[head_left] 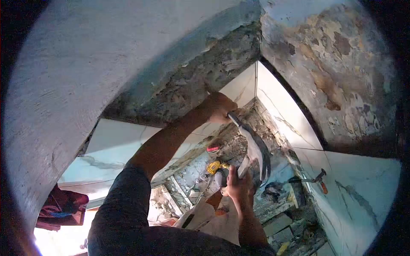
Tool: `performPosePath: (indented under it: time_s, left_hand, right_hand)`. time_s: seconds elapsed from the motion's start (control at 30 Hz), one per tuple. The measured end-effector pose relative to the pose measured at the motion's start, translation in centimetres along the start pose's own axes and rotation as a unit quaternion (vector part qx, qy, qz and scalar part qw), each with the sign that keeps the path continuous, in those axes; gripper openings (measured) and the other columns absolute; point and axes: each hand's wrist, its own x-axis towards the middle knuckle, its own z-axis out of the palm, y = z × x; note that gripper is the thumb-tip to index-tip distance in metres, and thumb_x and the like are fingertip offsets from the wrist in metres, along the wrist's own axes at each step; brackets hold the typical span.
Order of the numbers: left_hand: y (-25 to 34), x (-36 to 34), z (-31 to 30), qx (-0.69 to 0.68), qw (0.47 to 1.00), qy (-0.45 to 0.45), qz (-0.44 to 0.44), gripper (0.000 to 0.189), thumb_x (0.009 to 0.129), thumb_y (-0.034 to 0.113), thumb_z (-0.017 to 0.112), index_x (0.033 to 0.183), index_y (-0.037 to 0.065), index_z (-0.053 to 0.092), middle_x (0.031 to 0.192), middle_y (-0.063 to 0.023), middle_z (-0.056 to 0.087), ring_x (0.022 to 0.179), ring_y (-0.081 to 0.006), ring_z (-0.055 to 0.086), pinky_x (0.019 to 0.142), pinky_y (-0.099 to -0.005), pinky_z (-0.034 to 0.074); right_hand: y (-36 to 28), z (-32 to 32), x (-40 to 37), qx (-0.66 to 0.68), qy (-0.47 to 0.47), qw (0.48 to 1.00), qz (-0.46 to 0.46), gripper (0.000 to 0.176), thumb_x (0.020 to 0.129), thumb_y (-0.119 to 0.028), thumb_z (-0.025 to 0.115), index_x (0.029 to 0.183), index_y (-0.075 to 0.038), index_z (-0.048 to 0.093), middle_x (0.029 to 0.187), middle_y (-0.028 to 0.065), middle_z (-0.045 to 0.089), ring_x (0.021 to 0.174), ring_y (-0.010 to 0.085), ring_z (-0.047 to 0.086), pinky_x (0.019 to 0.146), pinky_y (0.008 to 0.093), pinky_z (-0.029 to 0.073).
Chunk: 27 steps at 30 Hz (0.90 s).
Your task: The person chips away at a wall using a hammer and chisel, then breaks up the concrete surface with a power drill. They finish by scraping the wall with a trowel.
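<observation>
Tiled corner, seen from above. The left hand (220, 106) has its fingers closed around a thin chisel (208, 89), whose tip points at the left wall (179, 87) just above the white tiles (124, 134); contact with the wall cannot be confirmed. The fingers of the right hand (240, 187) are wrapped around the handle of a hammer (256, 149), its head near the left hand. Surface removal appears partial: a rough, dark band is exposed above the tiles, whereas smooth plaster (85, 55) remains higher up. The right wall (337, 55) is patchy, with flaking remnants. A yellow power tool (215, 167) lies below, amid loose rubble.
</observation>
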Motion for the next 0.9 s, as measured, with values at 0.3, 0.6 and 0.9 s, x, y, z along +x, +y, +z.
performPosePath:
  time_s: [0.3, 0.6, 0.9]
  left_hand:
    - [0.3, 0.5, 0.9, 0.047, 0.999, 0.01, 0.01, 0.036, 0.079, 0.03, 0.054, 0.051, 0.01, 0.042, 0.046, -0.0115, 0.041, 0.046, -0.0316, 0.048, 0.047, -0.0413, 0.041]
    - [3.2, 0.8, 0.9, 0.146, 0.981, -0.119, 0.046, 0.021, 0.069, 0.029, 0.058, 0.061, 0.012, 0.05, 0.059, -0.0096, 0.053, 0.059, -0.0281, 0.057, 0.055, -0.0404, 0.045]
    - [3.3, -0.1, -2.9, 0.106, 0.991, -0.084, -0.004, 0.024, 0.069, 0.029, 0.062, 0.063, 0.007, 0.054, 0.061, -0.0114, 0.055, 0.061, -0.03, 0.058, 0.058, -0.0431, 0.047]
  right_hand:
    - [1.4, 2.2, 0.4, 0.253, -0.05, 0.963, 0.081, 0.025, 0.079, -0.02, 0.053, 0.097, -0.004, 0.049, 0.081, 0.0172, 0.053, 0.079, 0.035, 0.052, 0.061, 0.0459, 0.041]
    - [1.1, -3.5, -2.4, 0.562, 0.105, 0.784, 0.242, 0.026, 0.08, -0.017, 0.062, 0.071, -0.008, 0.04, 0.056, -0.001, 0.041, 0.045, 0.0088, 0.04, 0.039, 0.0277, 0.034]
    - [-0.9, -8.8, -2.5, 0.562, 0.211, 0.796, 0.08, 0.022, 0.079, -0.011, 0.063, 0.082, -0.009, 0.041, 0.058, -0.0006, 0.041, 0.044, 0.0073, 0.035, 0.039, 0.0247, 0.033]
